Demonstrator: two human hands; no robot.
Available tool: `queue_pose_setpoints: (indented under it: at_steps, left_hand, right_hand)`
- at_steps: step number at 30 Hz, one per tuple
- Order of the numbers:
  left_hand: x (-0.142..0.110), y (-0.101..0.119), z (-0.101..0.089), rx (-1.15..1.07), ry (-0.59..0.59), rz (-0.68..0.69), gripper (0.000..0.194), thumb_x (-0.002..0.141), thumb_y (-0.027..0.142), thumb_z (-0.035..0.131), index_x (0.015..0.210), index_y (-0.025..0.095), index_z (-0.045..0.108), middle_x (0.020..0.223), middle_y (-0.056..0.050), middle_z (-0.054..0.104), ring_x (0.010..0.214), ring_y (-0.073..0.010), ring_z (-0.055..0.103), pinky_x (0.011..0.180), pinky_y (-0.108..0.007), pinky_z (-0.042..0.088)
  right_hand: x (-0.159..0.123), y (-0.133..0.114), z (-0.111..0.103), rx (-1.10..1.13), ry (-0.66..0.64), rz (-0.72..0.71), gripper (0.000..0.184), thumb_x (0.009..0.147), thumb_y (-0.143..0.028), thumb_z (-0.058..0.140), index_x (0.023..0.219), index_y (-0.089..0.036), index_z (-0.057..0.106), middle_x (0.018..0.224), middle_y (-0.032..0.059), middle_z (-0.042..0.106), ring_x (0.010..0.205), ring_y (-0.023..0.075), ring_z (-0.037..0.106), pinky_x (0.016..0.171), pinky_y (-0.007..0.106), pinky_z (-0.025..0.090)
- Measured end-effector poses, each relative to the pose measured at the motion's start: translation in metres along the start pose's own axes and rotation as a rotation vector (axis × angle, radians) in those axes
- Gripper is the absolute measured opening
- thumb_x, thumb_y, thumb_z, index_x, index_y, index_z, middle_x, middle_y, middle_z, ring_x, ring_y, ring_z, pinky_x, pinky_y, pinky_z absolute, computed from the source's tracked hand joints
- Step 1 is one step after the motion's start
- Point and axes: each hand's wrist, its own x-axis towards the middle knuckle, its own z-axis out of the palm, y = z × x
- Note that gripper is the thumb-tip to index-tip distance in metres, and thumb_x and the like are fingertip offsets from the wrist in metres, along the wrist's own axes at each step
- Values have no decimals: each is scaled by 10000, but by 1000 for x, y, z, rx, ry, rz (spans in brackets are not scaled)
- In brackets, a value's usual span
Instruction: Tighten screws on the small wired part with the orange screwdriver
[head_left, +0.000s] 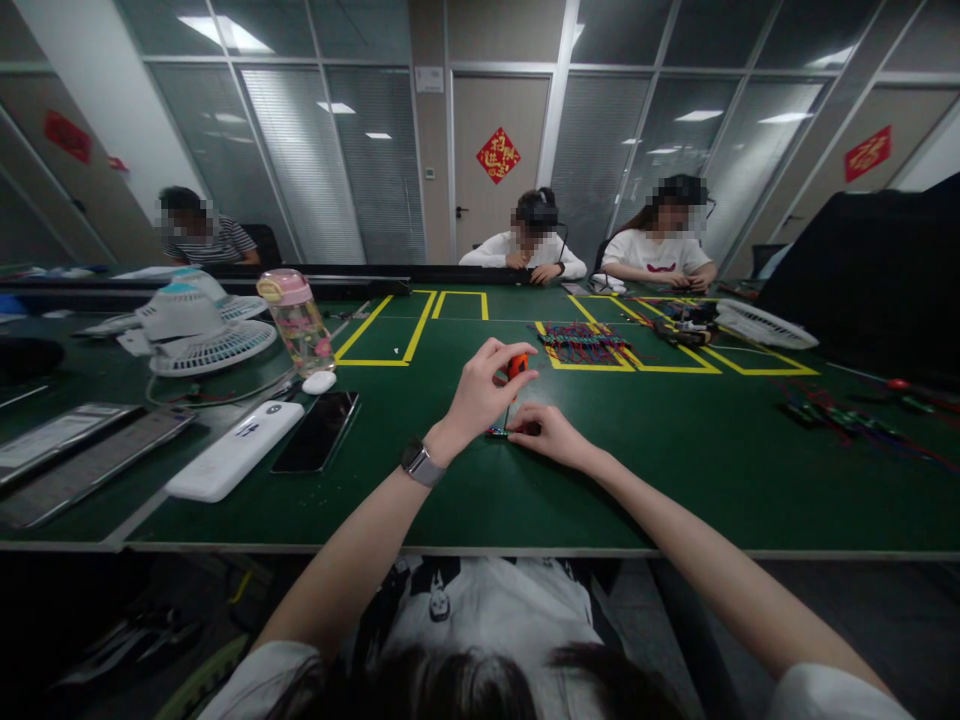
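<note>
Dark hair (465,688) lies nearest the camera, and beyond it, over the green table (375,500), two bare hands meet. Thumb and fingers of the left hand (478,388) pinch an orange driver (517,367), its shaft running down just below them. Under that shaft, right at the tips of the right hand (553,437), lies a small board (496,433); the right thumb and forefinger are drawn narrow and appear to grip its near end. Work on this board looks under way rather than finished, since the driver stands over it, yet whether anything there is already tight is too small to tell. One wired bundle (581,343) lies beyond the fingers and slightly right, over yellow tape (675,369); another pile (855,408) lies well to their right. Which of these is done and which is left, I cannot tell.
</note>
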Motion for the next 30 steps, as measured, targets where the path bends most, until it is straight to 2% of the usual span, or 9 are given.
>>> queue_pose_setpoints:
  at_steps: [3, 5, 9, 14, 16, 19, 22, 26, 30]
  left_hand:
    - [1, 3, -1, -120, -45, -2, 258, 914, 208, 486, 1128, 226, 629, 1142, -73, 592, 1051, -168, 577, 817, -264, 525]
    - [3, 2, -1, -244, -68, -40, 278, 917, 178, 457, 1130, 213, 633, 1215, -82, 599, 1117, -188, 576, 898, -307, 502]
    - [4, -6, 2, -396, -46, -140, 261, 890, 205, 516, 1125, 182, 627, 1090, -88, 667, 936, -181, 659, 799, -306, 532]
    - [3, -9, 3, -111, 117, -58, 138, 807, 197, 650, 944, 200, 674, 907, -25, 607, 812, -128, 597, 748, -258, 501]
    - [1, -6, 2, -8, 138, -10, 123, 802, 209, 665, 924, 207, 678, 879, -15, 579, 802, -126, 572, 771, -266, 488]
    - [1, -1, 2, -3, 91, 7, 167, 873, 245, 578, 1004, 218, 677, 976, -42, 607, 912, -151, 586, 846, -293, 475]
    - [2, 1, 4, -226, 2, -55, 271, 934, 237, 449, 1113, 218, 652, 1168, -69, 629, 1090, -185, 586, 934, -321, 461]
    - [5, -2, 5, -548, -104, -217, 292, 922, 246, 455, 1140, 166, 632, 1118, -102, 676, 906, -185, 678, 826, -325, 532]
    - [6, -5, 3, -469, -76, -216, 234, 894, 245, 521, 1079, 166, 642, 984, -77, 679, 811, -153, 671, 731, -276, 539]
  right_hand:
    - [0, 0, 0, 2, -1, -9, 102, 782, -194, 666, 840, -138, 727, 805, 55, 643, 664, 138, 556, 626, 262, 456]
    - [0, 0, 0, 7, 0, -19, 102, 786, -198, 665, 840, -138, 727, 804, 54, 643, 664, 138, 555, 624, 260, 454]
    - [0, 2, 1, -1, -3, -20, 104, 781, -197, 674, 845, -135, 727, 797, 48, 634, 655, 133, 553, 622, 256, 453]
    - [0, 3, 1, -3, -6, -16, 103, 782, -194, 673, 848, -137, 729, 802, 50, 631, 671, 136, 559, 626, 257, 457]
    - [0, 3, 1, 0, -3, -15, 104, 781, -192, 672, 846, -137, 730, 799, 51, 629, 672, 138, 560, 626, 258, 458]
    - [0, 3, 1, 1, 2, -11, 100, 778, -193, 671, 839, -141, 731, 791, 47, 631, 656, 134, 553, 618, 256, 457]
    - [1, 3, 1, 1, 6, -12, 94, 776, -188, 668, 833, -145, 730, 790, 44, 636, 655, 133, 553, 621, 255, 457]
    - [1, 4, 1, 8, 1, -18, 94, 782, -199, 666, 829, -145, 727, 789, 43, 634, 661, 133, 555, 627, 255, 458]
    - [0, 4, 1, 13, 6, -19, 97, 782, -201, 669, 831, -142, 727, 791, 45, 633, 657, 133, 555, 623, 255, 455]
